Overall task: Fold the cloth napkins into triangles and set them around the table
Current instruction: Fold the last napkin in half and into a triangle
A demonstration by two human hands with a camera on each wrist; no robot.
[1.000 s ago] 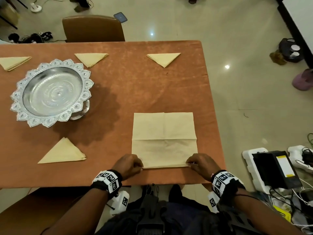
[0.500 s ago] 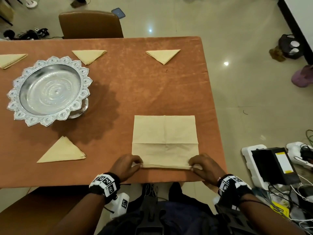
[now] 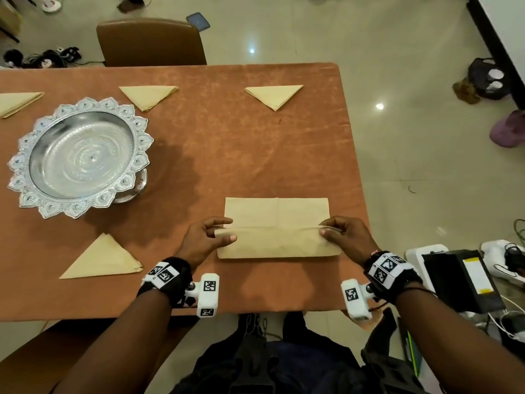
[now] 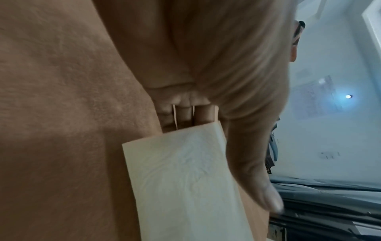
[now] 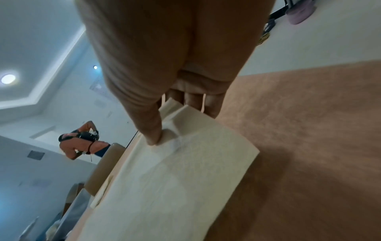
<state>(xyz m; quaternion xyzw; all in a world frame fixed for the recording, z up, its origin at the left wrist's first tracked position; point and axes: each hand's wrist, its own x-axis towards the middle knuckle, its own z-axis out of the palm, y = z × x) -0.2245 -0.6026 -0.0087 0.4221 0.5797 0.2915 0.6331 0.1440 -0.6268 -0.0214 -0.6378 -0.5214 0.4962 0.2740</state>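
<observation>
A cream cloth napkin lies on the brown table near its front right, its near half lifted and carried over the far half. My left hand pinches the lifted edge's left corner, seen close as napkin. My right hand pinches the right corner, thumb on top of the napkin. Folded triangles lie at the near left, far middle, far right and far left edge.
An ornate silver bowl stands on the table's left. A brown chair sits at the far side. The table's right edge runs close to the napkin; boxes and cables lie on the floor beyond it.
Both hands have lifted the napkin's near edge and carried it away from me, over the far half. The head view has tilted slightly.
</observation>
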